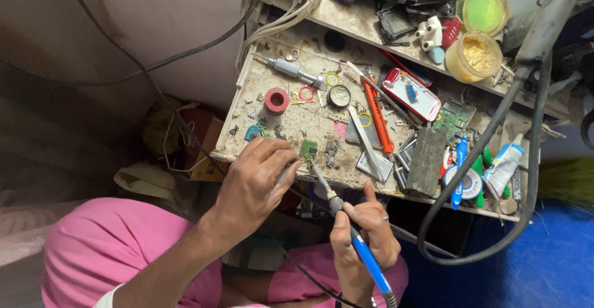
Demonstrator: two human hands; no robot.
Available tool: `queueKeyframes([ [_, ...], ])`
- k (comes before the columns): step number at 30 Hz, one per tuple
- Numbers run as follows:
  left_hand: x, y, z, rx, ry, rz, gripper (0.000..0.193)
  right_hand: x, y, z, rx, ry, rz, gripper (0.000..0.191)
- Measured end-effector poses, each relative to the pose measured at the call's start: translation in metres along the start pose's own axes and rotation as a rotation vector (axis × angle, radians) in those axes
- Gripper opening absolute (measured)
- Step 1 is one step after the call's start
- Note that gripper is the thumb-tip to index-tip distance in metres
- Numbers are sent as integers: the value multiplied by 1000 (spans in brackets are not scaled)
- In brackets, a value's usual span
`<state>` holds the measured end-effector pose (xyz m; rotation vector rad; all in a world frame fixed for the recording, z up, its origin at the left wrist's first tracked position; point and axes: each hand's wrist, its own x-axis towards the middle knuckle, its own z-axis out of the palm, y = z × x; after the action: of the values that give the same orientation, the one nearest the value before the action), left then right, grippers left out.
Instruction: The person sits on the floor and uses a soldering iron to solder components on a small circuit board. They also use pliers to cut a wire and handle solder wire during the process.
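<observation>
I see a small green circuit board (308,149) lying flat near the front edge of the worn, speckled wooden worktop (291,122); it is rectangular, with tiny metal parts on its face. My left hand (253,181) rests on that front edge just left of the board, fingers curled tight and pinching what looks like thin metal tweezers (286,170) aimed toward the board, though I cannot tell whether the tips touch it. My right hand (365,234) hangs below the front edge, fingers wrapped closed around a blue-handled soldering iron (346,230). Its metal tip points up toward the board's lower right corner and ends just beside it. A red roll of tape (276,100) stands farther back on the worktop, and an orange utility knife (377,119) lies to the right.
</observation>
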<state>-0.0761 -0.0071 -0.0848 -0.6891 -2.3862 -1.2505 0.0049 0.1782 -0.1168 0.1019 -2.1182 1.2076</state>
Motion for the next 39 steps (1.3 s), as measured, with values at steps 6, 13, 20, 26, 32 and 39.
queueKeyframes([
  [6,0,0,1,-13,5,-9,19,2,0,1,-31,26,5,9],
  [13,0,-2,1,-20,12,11,20,3,0,1,17,22,37,9],
  [20,-1,-2,1,-37,8,2,22,4,4,0,16,19,35,6],
  [26,-1,-2,-1,-50,-6,-5,22,5,3,0,29,25,48,6],
  [32,0,-2,-3,-59,-9,-1,23,6,1,0,22,21,65,6],
  [39,-1,-2,-3,-56,-11,-4,23,7,0,0,19,18,63,5],
])
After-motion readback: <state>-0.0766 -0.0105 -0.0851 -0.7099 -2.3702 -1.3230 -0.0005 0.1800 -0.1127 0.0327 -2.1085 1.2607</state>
